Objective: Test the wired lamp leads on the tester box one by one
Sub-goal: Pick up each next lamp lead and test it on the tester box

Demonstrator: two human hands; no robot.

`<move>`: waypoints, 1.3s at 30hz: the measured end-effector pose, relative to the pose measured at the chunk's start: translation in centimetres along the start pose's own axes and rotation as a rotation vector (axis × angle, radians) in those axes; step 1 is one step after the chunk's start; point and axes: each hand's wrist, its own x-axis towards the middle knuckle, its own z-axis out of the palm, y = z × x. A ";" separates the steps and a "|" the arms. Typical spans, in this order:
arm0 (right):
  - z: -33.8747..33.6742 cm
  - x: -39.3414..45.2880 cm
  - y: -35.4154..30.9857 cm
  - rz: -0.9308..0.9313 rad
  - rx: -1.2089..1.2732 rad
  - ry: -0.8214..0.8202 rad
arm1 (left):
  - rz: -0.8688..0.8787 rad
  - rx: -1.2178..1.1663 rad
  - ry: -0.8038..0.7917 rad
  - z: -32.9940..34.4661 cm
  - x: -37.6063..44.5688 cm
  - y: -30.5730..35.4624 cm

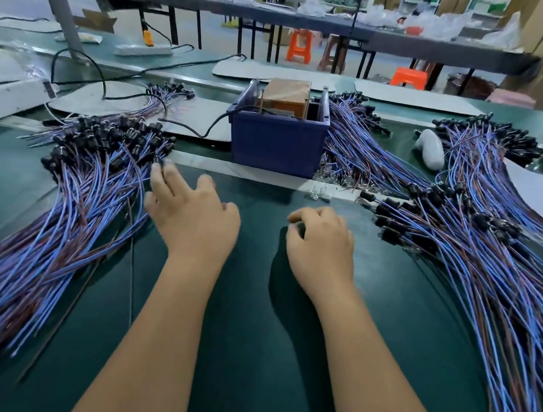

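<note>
The left hand [192,216], left of centre, spreads relaxed fingers [160,177] against the edge of the left pile of leads [67,199], gripping nothing. The right hand [322,242], right of centre, curls its fingers under; whether they grasp anything I cannot tell. Both hover over the green table [247,323]. The blue tester box [277,137] stands at upper centre, and the right pile of leads [483,268] fans across the right side.

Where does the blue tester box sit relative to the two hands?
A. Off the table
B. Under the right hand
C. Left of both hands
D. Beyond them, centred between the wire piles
D: the blue tester box stands beyond the left hand and right hand, between the wire piles.
</note>
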 end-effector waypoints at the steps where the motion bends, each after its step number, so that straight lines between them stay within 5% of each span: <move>1: 0.1 -0.1 -0.2 -0.032 -0.007 0.000 | -0.050 0.025 -0.071 -0.1 0.2 -0.3; 4: 0.3 -0.3 -0.3 -0.088 -0.035 -0.026 | -0.110 0.093 -0.217 -0.2 0.3 -0.7; 11: 0.2 -0.2 -0.2 -0.075 -0.010 -0.038 | -0.028 -0.013 -0.097 0.4 -0.2 0.2; 16: 0.0 -0.2 -0.2 -0.092 0.025 -0.020 | 0.162 -0.176 0.207 0.5 -0.3 0.2; 20: -0.5 -0.3 -1.5 0.099 0.669 0.051 | 0.403 -0.462 0.335 -0.3 -1.5 2.3; 23: -1.1 -0.1 -2.1 0.233 1.256 -0.133 | 0.562 -0.545 0.342 -0.1 -2.8 4.1; 30: -2.3 0.4 -0.4 0.291 1.758 -0.376 | 0.477 -1.245 -0.193 0.0 -5.6 7.2; 39: -2.8 1.2 1.4 0.500 1.781 -0.065 | 0.519 -1.195 -1.296 -0.5 -3.8 4.3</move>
